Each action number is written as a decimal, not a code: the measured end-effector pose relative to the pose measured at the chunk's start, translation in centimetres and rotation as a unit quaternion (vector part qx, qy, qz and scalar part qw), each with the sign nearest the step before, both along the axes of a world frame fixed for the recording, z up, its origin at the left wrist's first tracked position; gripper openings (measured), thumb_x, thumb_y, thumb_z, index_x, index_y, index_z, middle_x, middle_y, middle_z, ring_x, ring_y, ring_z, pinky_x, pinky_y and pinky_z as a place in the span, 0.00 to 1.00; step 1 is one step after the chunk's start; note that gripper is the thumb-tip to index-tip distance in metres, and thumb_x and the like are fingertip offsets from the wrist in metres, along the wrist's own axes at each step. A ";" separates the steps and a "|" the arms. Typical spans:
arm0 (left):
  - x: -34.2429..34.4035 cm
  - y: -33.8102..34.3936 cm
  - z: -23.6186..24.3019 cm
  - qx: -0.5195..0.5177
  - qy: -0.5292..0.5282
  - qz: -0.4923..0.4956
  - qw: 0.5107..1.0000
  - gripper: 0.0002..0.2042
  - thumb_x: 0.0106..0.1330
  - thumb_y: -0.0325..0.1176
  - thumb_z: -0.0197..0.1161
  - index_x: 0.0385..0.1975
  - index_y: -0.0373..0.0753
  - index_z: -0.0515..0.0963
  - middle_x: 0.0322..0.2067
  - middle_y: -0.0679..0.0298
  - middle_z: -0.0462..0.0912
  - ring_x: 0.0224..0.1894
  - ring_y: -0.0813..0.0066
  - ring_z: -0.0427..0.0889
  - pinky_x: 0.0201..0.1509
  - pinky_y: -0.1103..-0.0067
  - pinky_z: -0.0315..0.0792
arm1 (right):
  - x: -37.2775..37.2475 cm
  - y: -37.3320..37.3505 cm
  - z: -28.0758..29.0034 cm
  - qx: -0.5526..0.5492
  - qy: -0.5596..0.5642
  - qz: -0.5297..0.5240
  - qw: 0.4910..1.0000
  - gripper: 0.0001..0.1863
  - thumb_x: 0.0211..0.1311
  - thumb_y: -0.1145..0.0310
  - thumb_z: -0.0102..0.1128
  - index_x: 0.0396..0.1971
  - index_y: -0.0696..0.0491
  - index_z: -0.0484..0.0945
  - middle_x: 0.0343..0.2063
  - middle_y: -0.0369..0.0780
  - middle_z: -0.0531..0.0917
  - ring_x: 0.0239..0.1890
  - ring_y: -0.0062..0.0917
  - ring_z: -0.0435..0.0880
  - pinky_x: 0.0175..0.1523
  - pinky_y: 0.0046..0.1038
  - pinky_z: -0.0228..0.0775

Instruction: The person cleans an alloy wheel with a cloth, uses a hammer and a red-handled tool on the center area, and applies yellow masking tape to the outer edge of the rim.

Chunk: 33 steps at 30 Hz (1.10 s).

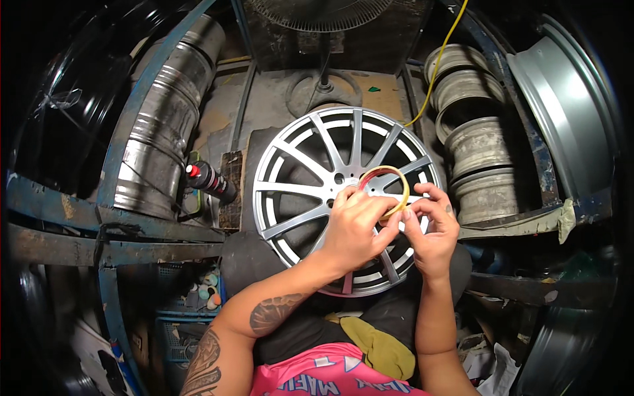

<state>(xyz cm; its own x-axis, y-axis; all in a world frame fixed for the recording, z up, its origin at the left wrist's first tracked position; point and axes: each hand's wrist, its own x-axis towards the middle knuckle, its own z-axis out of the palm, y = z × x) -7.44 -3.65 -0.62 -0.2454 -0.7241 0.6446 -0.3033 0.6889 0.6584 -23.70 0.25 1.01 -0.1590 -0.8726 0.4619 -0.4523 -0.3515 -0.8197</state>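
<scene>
A roll of yellow tape [405,187] with a reddish inner ring stands tilted above a silver multi-spoke wheel rim [357,132]. My left hand [356,226] grips the roll from the left, its thumb and forefinger closed at the lower edge. At that same lower right edge, the thumb and forefinger of my right hand [432,231] pinch together at the tape; its other fingers are curled and raised. Whether a loose tape end lies between my fingertips is too small to tell. The rim rests face up in front of my lap, partly hidden by both hands.
A dark bottle with a red cap [210,179] stands left of the rim. Metal racks hold shiny wheel barrels [158,132] at left and dull ones [481,145] at right. A fan [317,13] is behind, near a yellow cable [437,72]. An olive cloth [380,346] lies on my lap.
</scene>
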 end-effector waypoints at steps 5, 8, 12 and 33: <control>0.2 -0.5 -0.5 -0.043 -0.004 0.013 0.999 0.08 0.54 0.29 0.70 0.34 0.40 0.82 0.24 0.67 0.81 0.30 0.66 0.78 0.48 0.65 0.70 | 0.9 -0.4 -0.5 0.006 -0.047 0.040 0.998 0.03 0.57 0.79 0.66 0.31 0.59 0.82 0.35 0.41 0.83 0.61 0.31 0.72 0.57 0.32 0.67; 0.5 -0.5 -0.6 -0.092 -0.081 0.066 0.990 0.08 0.53 0.29 0.70 0.33 0.41 0.81 0.25 0.67 0.81 0.31 0.67 0.79 0.49 0.64 0.71 | 1.8 0.0 -1.3 -0.015 -0.248 0.008 0.969 0.02 0.62 0.76 0.64 0.32 0.58 0.81 0.44 0.44 0.81 0.59 0.29 0.73 0.58 0.32 0.65; 1.8 -1.2 -3.5 -0.032 -0.114 0.074 0.990 0.06 0.56 0.30 0.70 0.32 0.42 0.81 0.26 0.67 0.84 0.32 0.67 0.80 0.52 0.64 0.71 | -1.7 3.0 3.4 -0.223 -0.361 -0.010 0.905 0.09 0.68 0.71 0.55 0.31 0.61 0.78 0.52 0.50 0.79 0.45 0.23 0.78 0.53 0.26 0.68; 12.7 2.9 -2.0 0.528 0.356 -0.226 0.737 0.21 0.67 0.33 0.70 0.53 0.39 0.66 0.40 0.61 0.86 0.39 0.84 0.79 0.45 0.83 0.73 | 6.6 1.2 -2.1 0.285 -0.270 0.297 0.871 0.09 0.69 0.70 0.62 0.45 0.58 0.80 0.33 0.35 0.81 0.33 0.16 0.78 0.39 0.21 0.71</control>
